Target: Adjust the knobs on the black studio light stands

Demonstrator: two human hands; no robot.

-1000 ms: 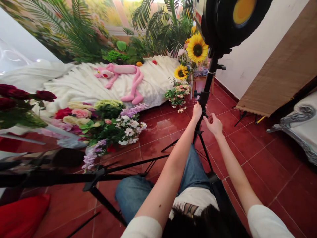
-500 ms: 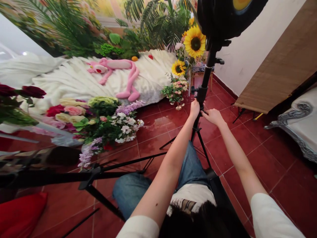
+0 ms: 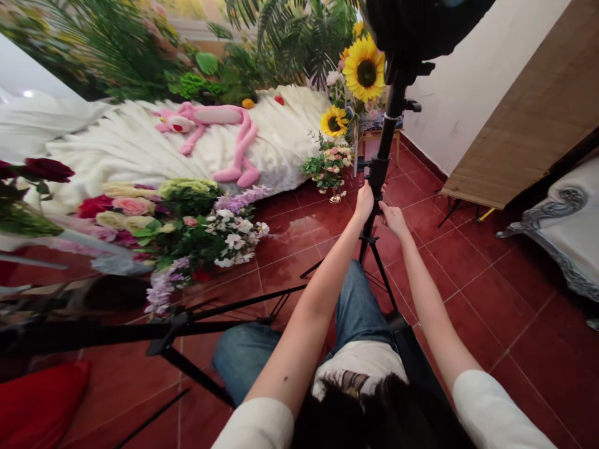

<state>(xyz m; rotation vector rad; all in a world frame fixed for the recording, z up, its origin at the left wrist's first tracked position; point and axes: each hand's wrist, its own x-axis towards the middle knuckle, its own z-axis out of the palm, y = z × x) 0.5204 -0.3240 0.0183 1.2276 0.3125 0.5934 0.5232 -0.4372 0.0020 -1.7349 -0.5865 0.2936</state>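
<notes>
My left hand point(image 3: 365, 201) is wrapped round the black pole of a light stand point(image 3: 387, 140), below a clamp with a side knob point(image 3: 363, 164). My right hand point(image 3: 393, 218) is closed at the right side of the same pole, a little lower than the left. Its fingertips are curled against the stand, and whatever they pinch there is hidden. At the top of the pole sits a dark, round lamp head point(image 3: 425, 28), cut off by the frame edge. Spread legs point(image 3: 381, 271) of the stand reach the floor beyond my knee.
A second black tripod point(image 3: 171, 330) crosses the lower left. Flowers point(image 3: 234, 234) stand before a white-draped platform point(image 3: 135, 143) bearing a pink plush toy point(image 3: 243, 146). Sunflowers point(image 3: 366, 73) rise close behind the pole. At right are a brown panel point(image 3: 515, 118) and an ornate silver-trimmed seat point(image 3: 561, 215).
My right hand has shifted slightly left and its fingers have curled in closer to the pole. My left hand keeps its grip. The whole view has shifted a little.
</notes>
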